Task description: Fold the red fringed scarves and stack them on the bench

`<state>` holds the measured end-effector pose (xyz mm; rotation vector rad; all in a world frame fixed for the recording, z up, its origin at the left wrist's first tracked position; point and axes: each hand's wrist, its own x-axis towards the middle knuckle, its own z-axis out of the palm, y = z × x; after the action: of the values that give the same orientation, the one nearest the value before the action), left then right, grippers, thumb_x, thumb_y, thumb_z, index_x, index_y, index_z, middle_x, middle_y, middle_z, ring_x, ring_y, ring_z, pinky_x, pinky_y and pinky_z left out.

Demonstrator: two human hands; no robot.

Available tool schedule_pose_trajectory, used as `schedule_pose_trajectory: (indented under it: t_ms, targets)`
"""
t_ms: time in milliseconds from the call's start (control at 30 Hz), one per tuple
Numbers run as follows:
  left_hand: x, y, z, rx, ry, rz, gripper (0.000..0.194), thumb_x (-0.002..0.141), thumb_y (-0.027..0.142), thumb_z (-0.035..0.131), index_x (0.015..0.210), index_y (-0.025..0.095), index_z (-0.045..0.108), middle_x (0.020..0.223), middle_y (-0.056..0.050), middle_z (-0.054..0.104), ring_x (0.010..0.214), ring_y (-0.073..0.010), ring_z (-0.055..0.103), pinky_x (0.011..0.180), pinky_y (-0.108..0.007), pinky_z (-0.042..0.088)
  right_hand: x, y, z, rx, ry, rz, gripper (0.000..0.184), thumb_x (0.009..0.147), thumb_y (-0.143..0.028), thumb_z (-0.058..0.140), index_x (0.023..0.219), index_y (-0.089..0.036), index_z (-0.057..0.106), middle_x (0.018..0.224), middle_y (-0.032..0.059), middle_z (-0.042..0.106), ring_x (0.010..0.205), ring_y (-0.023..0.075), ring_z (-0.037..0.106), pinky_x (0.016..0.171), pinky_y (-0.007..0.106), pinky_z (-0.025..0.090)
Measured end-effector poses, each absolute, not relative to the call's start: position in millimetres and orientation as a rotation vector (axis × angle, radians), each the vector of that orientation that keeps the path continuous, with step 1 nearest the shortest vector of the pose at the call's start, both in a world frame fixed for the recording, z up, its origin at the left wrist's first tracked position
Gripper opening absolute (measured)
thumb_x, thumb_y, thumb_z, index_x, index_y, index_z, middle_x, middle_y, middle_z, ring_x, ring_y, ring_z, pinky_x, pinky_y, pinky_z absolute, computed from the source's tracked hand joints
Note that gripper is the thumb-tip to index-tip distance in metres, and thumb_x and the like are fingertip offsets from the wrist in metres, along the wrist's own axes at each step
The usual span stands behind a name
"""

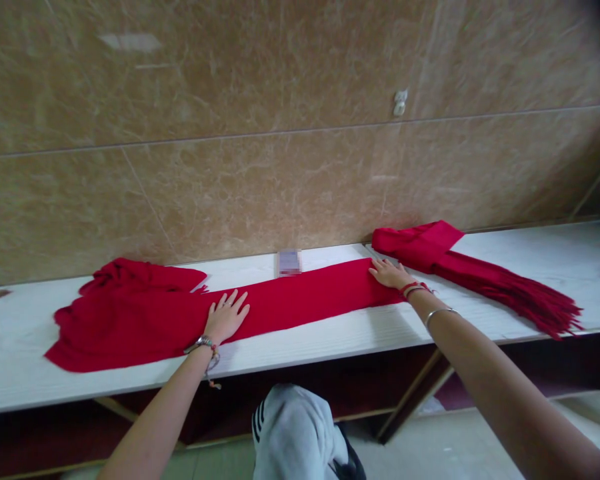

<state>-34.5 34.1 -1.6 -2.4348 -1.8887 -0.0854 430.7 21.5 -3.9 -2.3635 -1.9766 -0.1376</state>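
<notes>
A long red scarf (300, 297) lies stretched across a white shelf (330, 337). My left hand (226, 316) rests flat on its middle-left part, fingers spread. Palm down with fingers extended, my right hand (390, 273) presses on the scarf's right end. To the left the scarf bunches into a loose heap (125, 310). A second red scarf (460, 267), folded with a fringe (545, 303) trailing right, lies just beyond my right hand, apart from it.
A small blurred card (289, 262) stands against the marbled brown wall (280, 133) behind the scarf. My knee in grey trousers (295, 433) shows below the shelf edge. A lower shelf and wooden supports (410, 400) sit underneath.
</notes>
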Motion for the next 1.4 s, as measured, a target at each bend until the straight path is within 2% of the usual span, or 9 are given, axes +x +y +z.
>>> schedule_pose_trajectory:
  t_ms: [100, 167, 300, 467, 633, 867, 1033, 1267, 1400]
  targets:
    - [-33, 34, -2, -2.433, -1.897, -0.092, 0.051, 0.089, 0.047, 0.023, 0.138, 0.032, 0.028, 0.146, -0.001, 0.023, 0.133, -0.0279, 0.021, 0.103, -0.051, 0.022, 396, 16, 1, -2.178, -2.051, -0.303, 0.048, 0.092, -0.032, 0.024, 0.134, -0.011, 0.034, 0.142, 0.0171, 0.029, 0.132, 0.0290, 0.021, 0.100, 0.056, 0.023]
    - [-32, 33, -1, -2.435, -1.906, -0.087, 0.051, 0.089, 0.047, 0.023, 0.137, 0.032, 0.028, 0.146, -0.001, 0.023, 0.133, -0.0275, 0.020, 0.103, -0.051, 0.022, 348, 13, 4, -1.875, -2.247, -0.341, 0.048, 0.092, -0.033, 0.027, 0.132, -0.009, 0.036, 0.141, 0.0183, 0.031, 0.132, 0.0279, 0.022, 0.101, 0.051, 0.025]
    - [-30, 29, 1, -2.449, -1.920, -0.084, 0.052, 0.089, 0.048, 0.022, 0.138, 0.031, 0.029, 0.146, -0.001, 0.023, 0.133, -0.0272, 0.020, 0.103, -0.051, 0.021, 230, 6, 6, -1.328, -2.573, -0.160, 0.051, 0.092, -0.040, 0.028, 0.134, -0.013, 0.035, 0.141, 0.0141, 0.032, 0.131, 0.0256, 0.024, 0.103, 0.048, 0.025]
    - [-30, 25, 1, -2.439, -1.956, -0.133, 0.053, 0.089, 0.051, 0.021, 0.137, 0.031, 0.030, 0.147, -0.001, 0.021, 0.133, -0.0301, 0.018, 0.103, -0.054, 0.017, 144, 4, -2, -1.206, -2.593, 0.022, 0.052, 0.092, -0.040, 0.030, 0.134, -0.009, 0.034, 0.140, 0.0158, 0.034, 0.131, 0.0244, 0.026, 0.103, 0.046, 0.026]
    - [-27, 23, 3, -2.431, -2.048, -0.097, 0.055, 0.087, 0.053, 0.023, 0.137, 0.034, 0.028, 0.148, -0.001, 0.019, 0.132, -0.0389, 0.014, 0.099, -0.063, 0.015, 139, 5, -13, -1.242, -2.593, -0.006, 0.049, 0.092, -0.036, 0.030, 0.133, -0.010, 0.036, 0.139, 0.0143, 0.035, 0.131, 0.0229, 0.026, 0.104, 0.046, 0.023]
    - [-35, 21, 6, -2.520, -1.978, -0.170, 0.051, 0.088, 0.050, 0.024, 0.136, 0.032, 0.032, 0.148, -0.002, 0.019, 0.133, -0.0350, 0.014, 0.100, -0.061, 0.016, 152, 0, -8, -1.250, -2.580, 0.071, 0.048, 0.091, -0.035, 0.034, 0.132, -0.011, 0.038, 0.139, 0.0146, 0.036, 0.129, 0.0225, 0.030, 0.105, 0.043, 0.025]
    - [-65, 18, 11, -2.622, -1.906, -0.043, 0.052, 0.088, 0.053, 0.026, 0.136, 0.034, 0.029, 0.148, -0.004, 0.016, 0.134, -0.0330, 0.011, 0.102, -0.058, 0.014, 160, -14, 4, -1.105, -2.594, 0.063, 0.045, 0.088, -0.032, 0.042, 0.127, -0.010, 0.047, 0.132, 0.0159, 0.045, 0.125, 0.0240, 0.037, 0.103, 0.041, 0.030]
    - [-84, 6, 10, -2.642, -1.779, -0.072, 0.050, 0.090, 0.049, 0.028, 0.137, 0.031, 0.029, 0.148, -0.005, 0.018, 0.135, -0.0270, 0.012, 0.105, -0.048, 0.016, 137, -35, 12, -0.884, -2.627, 0.051, 0.034, 0.085, -0.028, 0.049, 0.116, -0.014, 0.057, 0.120, 0.0128, 0.056, 0.108, 0.0214, 0.052, 0.091, 0.033, 0.043]
    - [-99, -13, 24, -2.772, -1.367, -0.114, 0.044, 0.087, 0.044, 0.043, 0.127, 0.027, 0.045, 0.132, -0.006, 0.041, 0.123, -0.0220, 0.036, 0.102, -0.034, 0.027, 135, -30, 10, -0.827, -2.644, 0.064, 0.030, 0.087, -0.023, 0.044, 0.111, -0.014, 0.060, 0.113, 0.0117, 0.060, 0.104, 0.0199, 0.054, 0.089, 0.032, 0.043]
